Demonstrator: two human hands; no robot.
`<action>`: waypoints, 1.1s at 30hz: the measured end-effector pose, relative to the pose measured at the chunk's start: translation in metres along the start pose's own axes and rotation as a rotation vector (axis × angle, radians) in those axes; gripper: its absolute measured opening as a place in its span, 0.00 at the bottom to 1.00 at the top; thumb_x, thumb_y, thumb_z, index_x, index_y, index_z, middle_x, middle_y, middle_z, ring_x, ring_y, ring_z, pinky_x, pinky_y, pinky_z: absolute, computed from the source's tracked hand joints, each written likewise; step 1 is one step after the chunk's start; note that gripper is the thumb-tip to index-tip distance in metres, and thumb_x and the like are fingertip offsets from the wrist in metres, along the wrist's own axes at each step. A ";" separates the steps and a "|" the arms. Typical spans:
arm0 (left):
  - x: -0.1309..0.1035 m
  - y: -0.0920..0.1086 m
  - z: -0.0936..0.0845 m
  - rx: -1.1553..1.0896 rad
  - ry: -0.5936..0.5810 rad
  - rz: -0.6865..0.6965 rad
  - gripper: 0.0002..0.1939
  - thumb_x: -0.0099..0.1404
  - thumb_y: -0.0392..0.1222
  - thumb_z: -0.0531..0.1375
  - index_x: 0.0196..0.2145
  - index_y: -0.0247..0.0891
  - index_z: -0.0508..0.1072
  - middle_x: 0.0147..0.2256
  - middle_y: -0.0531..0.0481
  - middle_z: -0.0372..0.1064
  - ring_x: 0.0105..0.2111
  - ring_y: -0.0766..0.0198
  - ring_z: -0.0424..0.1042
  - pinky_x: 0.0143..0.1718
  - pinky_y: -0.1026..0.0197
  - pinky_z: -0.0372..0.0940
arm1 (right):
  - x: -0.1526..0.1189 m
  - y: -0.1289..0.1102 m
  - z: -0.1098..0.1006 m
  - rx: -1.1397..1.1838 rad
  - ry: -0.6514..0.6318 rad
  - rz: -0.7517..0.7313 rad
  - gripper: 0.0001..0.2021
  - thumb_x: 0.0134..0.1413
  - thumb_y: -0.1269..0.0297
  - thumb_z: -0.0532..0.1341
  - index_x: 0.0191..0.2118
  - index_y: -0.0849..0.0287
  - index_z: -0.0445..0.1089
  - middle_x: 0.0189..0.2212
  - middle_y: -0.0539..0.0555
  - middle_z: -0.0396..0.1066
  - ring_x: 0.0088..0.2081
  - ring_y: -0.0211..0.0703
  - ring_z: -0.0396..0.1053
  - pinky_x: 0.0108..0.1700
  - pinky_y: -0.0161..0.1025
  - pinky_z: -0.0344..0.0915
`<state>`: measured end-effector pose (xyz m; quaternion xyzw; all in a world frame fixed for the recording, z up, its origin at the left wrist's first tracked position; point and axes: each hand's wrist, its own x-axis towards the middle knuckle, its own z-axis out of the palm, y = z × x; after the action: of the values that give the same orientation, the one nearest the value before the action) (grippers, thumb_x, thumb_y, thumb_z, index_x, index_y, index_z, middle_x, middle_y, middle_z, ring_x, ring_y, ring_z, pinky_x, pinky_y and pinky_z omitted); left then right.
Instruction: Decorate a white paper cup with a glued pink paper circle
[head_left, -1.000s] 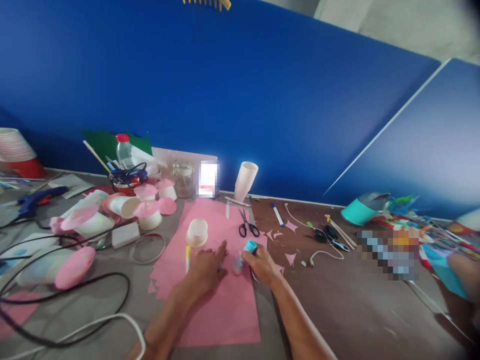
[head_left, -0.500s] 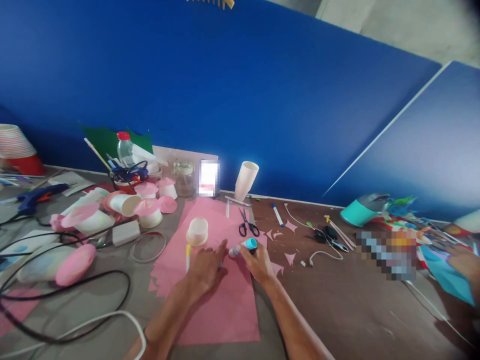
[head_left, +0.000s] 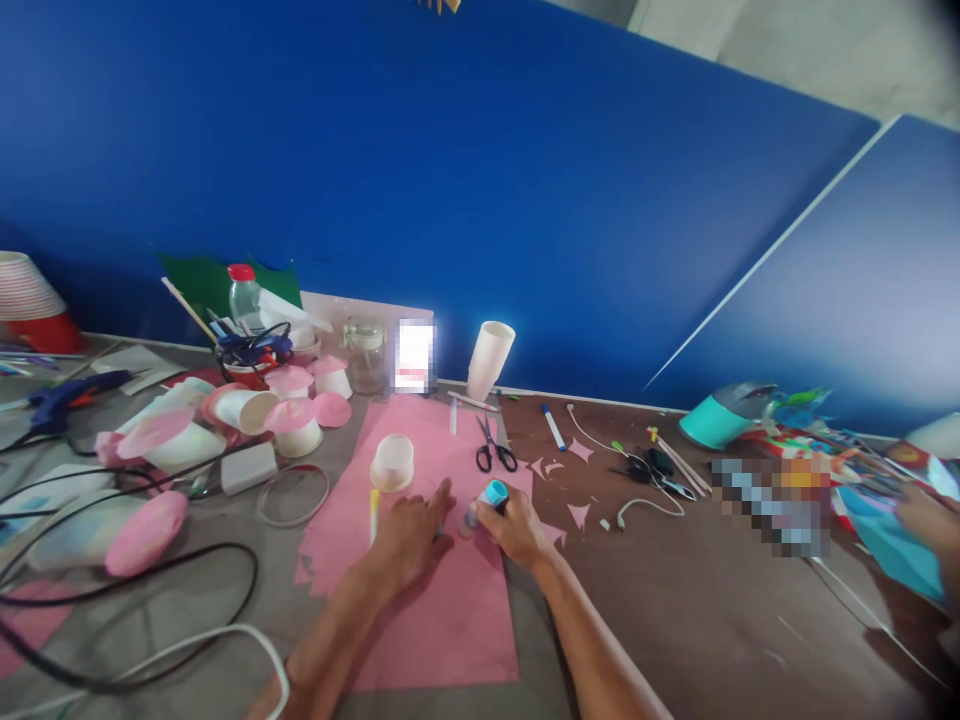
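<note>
My right hand (head_left: pixel 517 525) is closed around a glue stick (head_left: pixel 495 493) with a bright blue end, its lower end down at the pink paper (head_left: pixel 472 620). Flat on that paper lies my left hand (head_left: pixel 412 530), fingers stretched out and index finger pointing toward the glue stick. A small blue bit shows by its thumb, too hidden to name. Just beyond the left hand stands a white paper cup (head_left: pixel 394 463), and a yellow-capped marker (head_left: pixel 374 512) lies beside it, partly covered. Black-handled scissors (head_left: pixel 495 450) rest on the paper above my right hand.
Several pink-topped paper cups (head_left: pixel 294 428) crowd the left side with black cables and a glue gun (head_left: pixel 75 400). A tall cup stack (head_left: pixel 489 362) stands by the blue partition. Pink scraps (head_left: pixel 580 515) and a blue marker (head_left: pixel 553 428) lie right; another person's hand (head_left: pixel 926 525) is far right.
The glue stick has tipped more upright in my right hand, and its blue end has moved slightly left. My left hand stays in nearly the same place on the paper.
</note>
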<state>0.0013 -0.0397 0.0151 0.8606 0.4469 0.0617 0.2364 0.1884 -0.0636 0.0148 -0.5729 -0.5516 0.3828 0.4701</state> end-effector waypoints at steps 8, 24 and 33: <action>0.003 0.001 0.000 0.086 -0.054 -0.062 0.39 0.63 0.43 0.56 0.68 0.33 0.48 0.53 0.38 0.73 0.51 0.47 0.71 0.51 0.49 0.62 | 0.010 0.012 -0.013 0.237 0.335 0.032 0.18 0.48 0.47 0.58 0.29 0.59 0.69 0.15 0.45 0.58 0.17 0.34 0.52 0.19 0.33 0.49; -0.001 -0.002 -0.001 0.021 0.008 -0.004 0.36 0.64 0.42 0.54 0.67 0.34 0.50 0.55 0.42 0.71 0.51 0.50 0.70 0.53 0.51 0.61 | 0.000 0.001 0.006 -0.156 -0.023 -0.044 0.07 0.52 0.61 0.60 0.29 0.59 0.71 0.23 0.51 0.73 0.26 0.41 0.68 0.32 0.36 0.64; 0.001 0.002 -0.002 0.065 -0.014 -0.040 0.35 0.64 0.40 0.54 0.67 0.36 0.50 0.56 0.43 0.71 0.53 0.52 0.69 0.54 0.52 0.61 | 0.006 0.003 -0.012 0.116 0.146 0.063 0.12 0.47 0.55 0.62 0.23 0.58 0.66 0.15 0.45 0.60 0.20 0.35 0.56 0.23 0.33 0.55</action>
<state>0.0023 -0.0394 0.0175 0.8592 0.4640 0.0366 0.2125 0.2010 -0.0587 0.0156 -0.5882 -0.4745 0.3860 0.5290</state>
